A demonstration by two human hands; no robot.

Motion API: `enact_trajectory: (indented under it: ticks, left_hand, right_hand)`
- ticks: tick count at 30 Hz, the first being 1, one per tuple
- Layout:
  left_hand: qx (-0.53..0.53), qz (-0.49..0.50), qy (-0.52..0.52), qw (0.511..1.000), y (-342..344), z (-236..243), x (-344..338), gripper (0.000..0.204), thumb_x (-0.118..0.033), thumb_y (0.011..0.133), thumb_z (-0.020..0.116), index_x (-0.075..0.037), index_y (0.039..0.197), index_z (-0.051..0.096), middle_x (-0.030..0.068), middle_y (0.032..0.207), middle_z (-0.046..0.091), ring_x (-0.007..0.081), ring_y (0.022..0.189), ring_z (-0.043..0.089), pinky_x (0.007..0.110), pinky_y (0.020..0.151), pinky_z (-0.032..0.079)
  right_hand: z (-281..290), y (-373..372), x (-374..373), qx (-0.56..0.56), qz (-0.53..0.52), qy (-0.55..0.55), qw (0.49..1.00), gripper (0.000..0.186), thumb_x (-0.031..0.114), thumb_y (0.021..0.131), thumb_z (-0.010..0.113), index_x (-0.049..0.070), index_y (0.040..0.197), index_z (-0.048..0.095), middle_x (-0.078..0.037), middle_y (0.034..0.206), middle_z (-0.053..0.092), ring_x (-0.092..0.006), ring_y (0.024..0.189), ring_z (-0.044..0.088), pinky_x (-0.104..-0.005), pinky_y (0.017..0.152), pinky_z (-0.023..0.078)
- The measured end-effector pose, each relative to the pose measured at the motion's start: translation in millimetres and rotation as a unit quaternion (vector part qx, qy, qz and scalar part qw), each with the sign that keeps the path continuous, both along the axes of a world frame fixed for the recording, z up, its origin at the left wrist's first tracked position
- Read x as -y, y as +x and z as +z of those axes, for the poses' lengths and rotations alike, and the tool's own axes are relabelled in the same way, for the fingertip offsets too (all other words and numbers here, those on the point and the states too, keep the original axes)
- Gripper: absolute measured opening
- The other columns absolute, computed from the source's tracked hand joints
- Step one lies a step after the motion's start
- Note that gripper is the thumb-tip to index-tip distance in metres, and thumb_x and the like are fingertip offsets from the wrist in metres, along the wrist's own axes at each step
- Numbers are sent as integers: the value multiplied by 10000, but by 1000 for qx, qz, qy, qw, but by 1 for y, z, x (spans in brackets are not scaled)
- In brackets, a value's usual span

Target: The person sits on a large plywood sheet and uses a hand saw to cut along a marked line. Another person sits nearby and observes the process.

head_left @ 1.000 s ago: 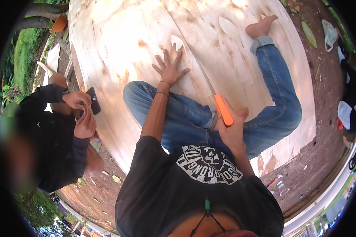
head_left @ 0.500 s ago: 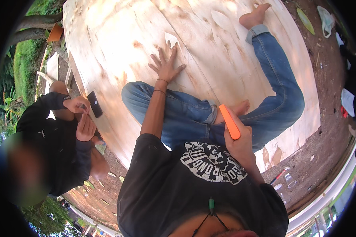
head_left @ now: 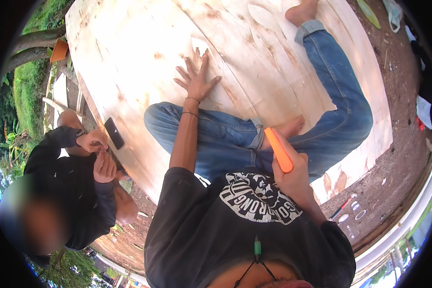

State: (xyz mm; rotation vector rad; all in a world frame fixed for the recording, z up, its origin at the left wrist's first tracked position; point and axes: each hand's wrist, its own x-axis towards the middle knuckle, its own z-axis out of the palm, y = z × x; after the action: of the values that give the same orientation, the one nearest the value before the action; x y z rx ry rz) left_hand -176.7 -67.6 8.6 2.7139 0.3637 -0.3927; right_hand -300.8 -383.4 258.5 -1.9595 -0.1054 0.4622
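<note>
My left hand point(head_left: 199, 85) rests palm down on a large plywood sheet point(head_left: 144, 62), fingers spread and holding nothing. A small pale patch point(head_left: 199, 45) in the wood lies just beyond its fingertips. In front of my chest, my right hand point(head_left: 293, 170) is closed around a long orange tool handle point(head_left: 279, 150). Which tool the handle belongs to cannot be made out. My legs in blue jeans point(head_left: 221, 139) are bent on the sheet, with one bare foot point(head_left: 291, 127) near the handle.
At the left, a co-worker sits with both hands point(head_left: 101, 153) together at the sheet's edge. Beside them a black phone point(head_left: 114, 133) lies on the wood. A red-and-dark stick-shaped tool point(head_left: 342, 208) and a clear cup point(head_left: 358, 210) are on the soil at lower right.
The whole view has tilted slightly, shifting the sheet and co-worker within it. My left hand stays flat on the wood, and my right hand keeps its hold on the orange handle.
</note>
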Motion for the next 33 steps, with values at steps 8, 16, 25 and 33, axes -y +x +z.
enact_trajectory:
  ticks: [8, 16, 25, 33]
  left_hand:
    - [20, 2, -32, 999, -3, -5, -5, 1012, -729, 775, 724, -453, 1626, 250, 274, 1707, -87, 628, 1464, -252, 823, 1054, -148]
    - [-6, -4, 0, 1000, 0, 1, -3, 990, -697, 788, 733, -436, 1625, 272, 270, 1710, -70, 625, 1475, -230, 825, 1081, -95]
    - [11, -2, -11, 1000, 1, 5, 3, 1004, -719, 788, 720, -422, 1631, 262, 262, 1712, -65, 629, 1477, -216, 828, 1076, -104]
    - [-8, 2, -7, 1000, -4, 3, -1, 1013, -702, 797, 717, -425, 1639, 227, 284, 1704, -64, 627, 1475, -226, 835, 1058, -121]
  right_hand:
    - [-4, -10, -5, -1, -13, 8, 1000, 697, -95, 822, 587, 63, 1497, 517, -246, 931, 705, -340, 686, 708, -353, 678, 544]
    - [-44, 25, -22, 9, -15, -7, 1000, 662, -91, 818, 580, 52, 1464, 546, -272, 998, 711, -379, 800, 729, -354, 762, 561]
    - [-44, 16, -15, 54, -23, 2, 998, 654, -73, 820, 587, 45, 1462, 546, -274, 972, 709, -389, 752, 701, -393, 719, 542]
    - [-8, -12, 8, 9, -14, 10, 1000, 657, -81, 822, 569, 37, 1468, 538, -273, 1152, 707, -357, 874, 753, -366, 762, 559]
